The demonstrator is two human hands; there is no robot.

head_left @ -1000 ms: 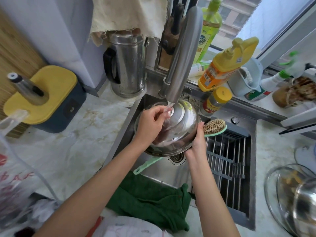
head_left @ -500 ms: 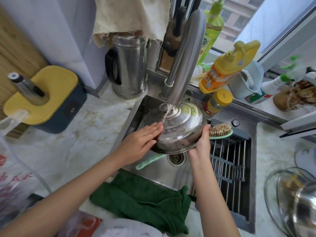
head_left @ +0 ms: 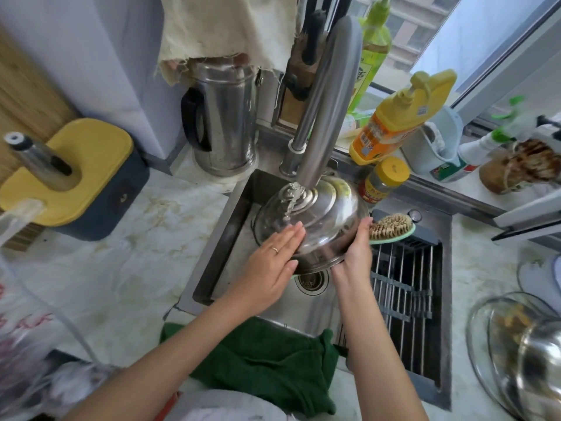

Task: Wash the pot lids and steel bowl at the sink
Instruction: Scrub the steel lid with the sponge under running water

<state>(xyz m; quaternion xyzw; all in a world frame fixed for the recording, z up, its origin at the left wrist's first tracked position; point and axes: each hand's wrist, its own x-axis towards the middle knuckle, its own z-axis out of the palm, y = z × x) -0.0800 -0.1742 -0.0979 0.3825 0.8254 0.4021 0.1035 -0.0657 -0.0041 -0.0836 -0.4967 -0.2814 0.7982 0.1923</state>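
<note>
In the head view, a domed steel lid [head_left: 328, 214] tilts over the sink [head_left: 224, 247], just under the faucet [head_left: 328, 101], with water streaming over its top. The left hand [head_left: 270, 262] lies on its near left side, grip spread flat. The right hand [head_left: 353, 253] pinches its right rim. Further right, a yellow bottle [head_left: 394, 117] shows a barcode, and its label writing is too blurred to read.

Wet and mirror-bright, a polished steel pot lid [head_left: 321, 226] contrasts with the brushed, matt metal faucet [head_left: 328, 101] and the satin stainless sink [head_left: 218, 238]. The countertop [head_left: 136, 268] looks like smooth, veined pale stone. Also seen: a nappy green towel [head_left: 267, 366], a frayed cream cloth [head_left: 227, 31], a glossy yellow plastic bottle [head_left: 394, 123], a coarse-bristled brush [head_left: 391, 226] and a clear glass lid [head_left: 482, 338].
</note>
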